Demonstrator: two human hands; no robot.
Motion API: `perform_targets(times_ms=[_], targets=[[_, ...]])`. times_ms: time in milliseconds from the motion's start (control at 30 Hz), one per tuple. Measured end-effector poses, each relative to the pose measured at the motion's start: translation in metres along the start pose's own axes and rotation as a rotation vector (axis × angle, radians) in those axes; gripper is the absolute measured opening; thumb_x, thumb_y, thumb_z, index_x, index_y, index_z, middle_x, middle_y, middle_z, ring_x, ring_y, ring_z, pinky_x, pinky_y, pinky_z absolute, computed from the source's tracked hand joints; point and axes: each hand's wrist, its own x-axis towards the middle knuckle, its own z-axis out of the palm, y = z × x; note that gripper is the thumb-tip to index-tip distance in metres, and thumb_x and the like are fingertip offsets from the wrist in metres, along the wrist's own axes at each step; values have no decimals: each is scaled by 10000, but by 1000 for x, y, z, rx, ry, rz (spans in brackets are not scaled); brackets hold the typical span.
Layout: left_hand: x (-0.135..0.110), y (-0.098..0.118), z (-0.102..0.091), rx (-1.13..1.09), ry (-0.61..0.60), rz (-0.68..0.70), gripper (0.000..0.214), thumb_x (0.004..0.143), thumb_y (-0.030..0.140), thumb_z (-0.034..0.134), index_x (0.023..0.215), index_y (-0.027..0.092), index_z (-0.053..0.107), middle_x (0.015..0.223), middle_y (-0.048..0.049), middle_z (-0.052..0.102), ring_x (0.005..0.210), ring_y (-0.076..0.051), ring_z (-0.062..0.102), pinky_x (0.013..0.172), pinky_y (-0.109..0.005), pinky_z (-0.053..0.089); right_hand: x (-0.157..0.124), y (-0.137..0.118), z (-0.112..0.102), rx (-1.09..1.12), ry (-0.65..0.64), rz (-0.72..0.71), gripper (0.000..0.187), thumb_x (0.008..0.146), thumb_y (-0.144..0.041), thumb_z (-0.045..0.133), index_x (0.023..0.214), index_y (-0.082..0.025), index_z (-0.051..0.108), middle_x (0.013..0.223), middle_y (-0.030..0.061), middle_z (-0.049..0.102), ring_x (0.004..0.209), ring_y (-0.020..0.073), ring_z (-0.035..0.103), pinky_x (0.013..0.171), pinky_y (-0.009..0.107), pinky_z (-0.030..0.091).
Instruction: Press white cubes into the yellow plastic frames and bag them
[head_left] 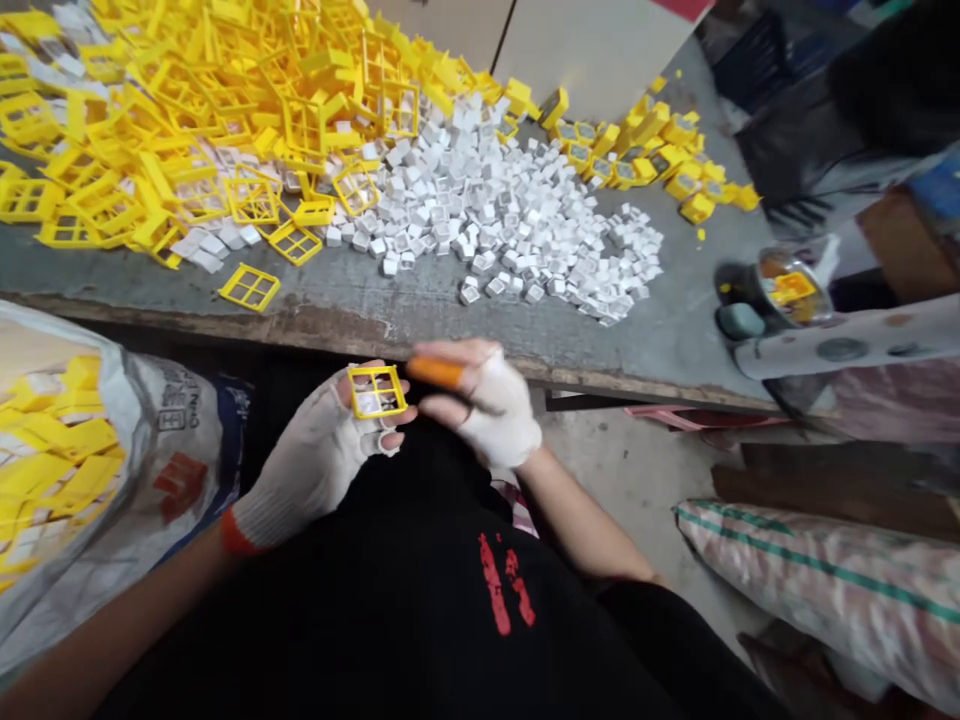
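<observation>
My left hand (322, 440), in a white fingerless knit glove with an orange cuff, is closed on a small yellow plastic window frame (377, 391) with a cross of bars. White shows behind the panes. Just right of it is my right hand (495, 400), also in a white glove and smeared by motion. Its thumb is apart from the fingers, and no workpiece shows between them. A blurred orange sleeve-like piece (437, 372) lies along one finger; whether it is worn or held is unclear. Another yellow window frame (250, 287) lies near the table edge.
On the grey table (420, 310) lie a heap of yellow frames (225, 80), small white cubes (487, 190) and yellow blocks (660, 145). A metal bowl (825, 300) stands at right. A sack (180, 430) of yellow pieces is at left, another sack (810, 580) at right.
</observation>
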Motion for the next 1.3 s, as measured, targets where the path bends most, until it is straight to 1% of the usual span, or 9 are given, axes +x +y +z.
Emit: perform_targets(times_ms=[133,233,400,600,767,900,1067,1167,1300], targets=[[8,3,0,44,64,8,264,805,228,832,1047,201,731,1060,-119,813,809,-287,773,591,-328,564,24,50,-26,-391,50,442,273,1020,-430,693,1215,-262,784,1198,107,837,1179,358,716,1066,570,500],[14,0,-3,60,67,27,217,862,219,762,1074,186,724,1084,-137,803,814,-273,772,588,-320,570,49,69,-22,-591,-64,561,282,943,-380,792,1185,-240,755,1194,126,830,1206,388,691,1098,595,448],[17,-5,-9,69,-14,74,259,911,306,768,1136,182,744,1144,-142,795,836,-254,758,618,-320,573,54,53,-8,-589,-112,555,143,1007,-333,709,1095,-245,778,1143,116,828,1222,372,686,1114,573,432],[10,-3,1,58,-121,75,379,875,413,888,1143,183,749,1107,-113,775,856,-237,728,634,-298,576,21,-8,-6,-129,-110,166,266,1040,-552,719,1090,-319,839,1155,48,856,1053,300,728,1072,512,483],[6,-5,-2,18,-178,33,318,900,398,887,1121,203,767,1143,-115,779,877,-233,720,634,-291,572,11,-28,17,-63,-180,96,312,1078,-553,666,1053,-313,863,1225,46,868,1107,289,731,1053,488,518],[7,-4,-11,-2,-121,50,282,892,372,871,1099,198,791,1108,-111,792,860,-233,727,622,-290,587,8,-8,8,-65,-225,74,309,1105,-513,622,1234,-344,846,1377,36,825,1171,265,744,1033,455,551],[13,-4,-16,29,-56,67,161,882,236,784,1038,201,767,1097,-99,808,820,-216,738,607,-281,588,31,53,-41,-486,34,413,306,1054,-312,631,1297,-272,813,1298,105,820,1251,341,689,1093,557,513],[17,-6,-18,42,-69,71,153,928,242,732,1070,198,768,1131,-104,810,839,-214,745,618,-279,591,55,83,-53,-713,-76,494,314,958,-289,749,1265,-273,815,1437,123,768,1384,419,583,1125,652,451],[19,-7,-17,33,-69,89,198,951,304,756,1112,191,769,1146,-116,807,846,-225,751,629,-298,602,66,93,-48,-726,-163,462,251,934,-289,774,1174,-247,831,1485,134,746,1432,448,533,1122,683,419]])
